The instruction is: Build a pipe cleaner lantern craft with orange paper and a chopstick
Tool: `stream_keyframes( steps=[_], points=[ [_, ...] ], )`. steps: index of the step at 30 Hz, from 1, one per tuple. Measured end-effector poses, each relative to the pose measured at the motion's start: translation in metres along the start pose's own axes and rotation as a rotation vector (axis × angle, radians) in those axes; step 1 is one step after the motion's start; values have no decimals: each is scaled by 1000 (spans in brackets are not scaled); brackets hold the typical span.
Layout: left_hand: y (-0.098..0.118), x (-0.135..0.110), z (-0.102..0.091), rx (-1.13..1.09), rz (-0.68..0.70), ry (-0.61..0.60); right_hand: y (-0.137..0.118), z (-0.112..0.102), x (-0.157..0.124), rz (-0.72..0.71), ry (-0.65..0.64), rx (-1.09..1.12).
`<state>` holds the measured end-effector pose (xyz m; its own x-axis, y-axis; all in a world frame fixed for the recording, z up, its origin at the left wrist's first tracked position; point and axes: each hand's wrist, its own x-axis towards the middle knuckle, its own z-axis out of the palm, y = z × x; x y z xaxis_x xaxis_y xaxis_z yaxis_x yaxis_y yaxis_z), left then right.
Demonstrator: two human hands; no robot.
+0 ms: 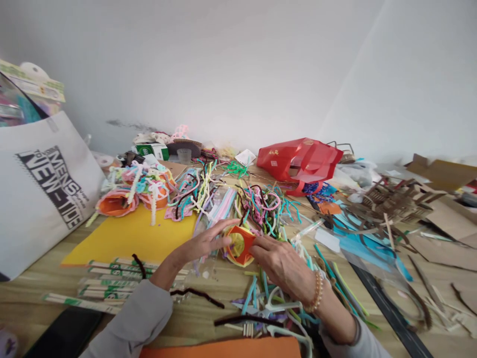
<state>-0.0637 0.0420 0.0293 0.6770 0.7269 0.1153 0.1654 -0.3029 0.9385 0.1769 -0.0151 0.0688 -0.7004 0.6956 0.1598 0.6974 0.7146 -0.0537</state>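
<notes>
In the middle of the table, both hands are at a small round yellow-rimmed piece [230, 259] with a stiff orange strip [236, 231] bent inside it. My left hand [203, 244] reaches in from the left, its thumb at the rim and its fingers stretched along the upper edge. My right hand [285, 266], with a beaded bracelet [318, 291] on its wrist, pinches the right side of the orange strip. Its fingertips are partly hidden. Behind the hands lie tangled coloured pipe cleaners [261, 206]. More pipe cleaners [249, 298] and pale frames lie below.
A yellow sheet [137, 236], paper-wrapped chopsticks [108, 288] and a dark phone-like slab [63, 333] lie left. A white bag [40, 199] stands beyond. Orange decorated cups [117, 203] sit at the back. Right are a red bag [298, 159], blue sheets [357, 246] and brown strips.
</notes>
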Motion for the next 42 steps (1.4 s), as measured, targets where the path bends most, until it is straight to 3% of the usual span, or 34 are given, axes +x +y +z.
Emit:
stream_keyframes(
  steps=[5,19,25,33,42],
  points=[
    [16,1,9,37,-60,93,0,-1,0,-14,21,11],
    [4,4,5,54,-60,142,6,6,2,-31,37,106],
    [3,6,9,50,-52,221,8,10,3,-10,33,59],
    [-2,8,11,73,-13,209,11,13,2,-16,77,19],
    [2,14,15,127,-22,349,10,13,3,-21,84,-7]
  ],
)
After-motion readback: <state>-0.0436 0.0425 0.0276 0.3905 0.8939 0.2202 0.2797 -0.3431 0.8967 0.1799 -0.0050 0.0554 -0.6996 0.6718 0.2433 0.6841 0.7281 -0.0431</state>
